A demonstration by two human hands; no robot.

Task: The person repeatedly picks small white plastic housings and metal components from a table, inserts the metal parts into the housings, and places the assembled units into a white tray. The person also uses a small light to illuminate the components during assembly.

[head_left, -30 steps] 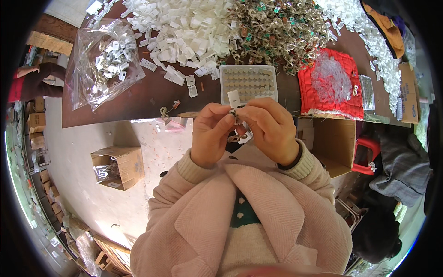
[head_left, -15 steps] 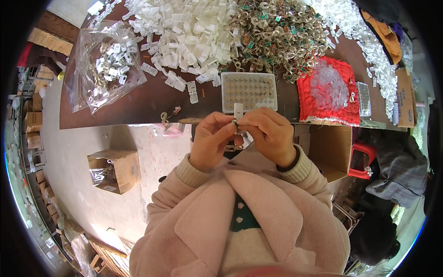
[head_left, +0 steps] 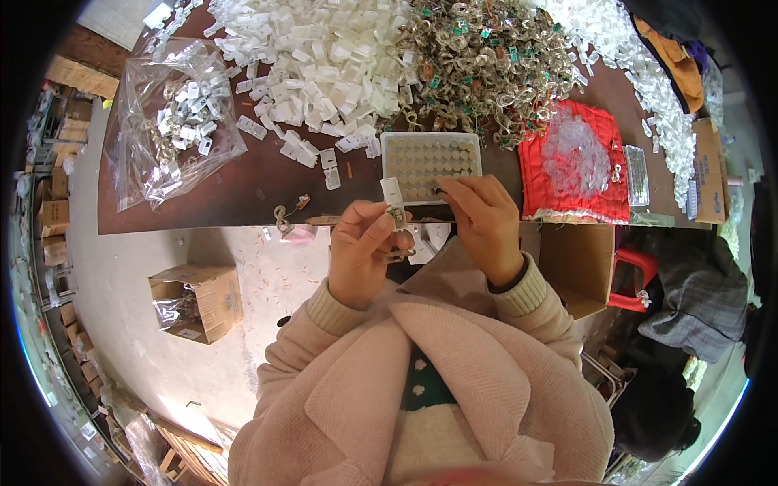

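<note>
My left hand is closed around a small white hinged plastic case, pinched between thumb and fingers. The case stands opened, with small metallic parts inside, and a coiled clear wire hangs below it. To its right, my right hand reaches over the front edge of a clear tray filled with rows of round button cells. Its thumb and forefinger are pressed together at the tray's lower edge. Something small and dark shows at those fingertips, too small to name.
Behind the tray lie heaps of white plastic cases and coiled wires with green boards. A clear bag of cases is at left. On the right, a red cloth bears clear plastic pieces. Cardboard boxes stand below.
My right hand has left the white case and moved to the front of the button cell tray. My left hand keeps the case, shifted slightly left, its coiled wire now showing more.
</note>
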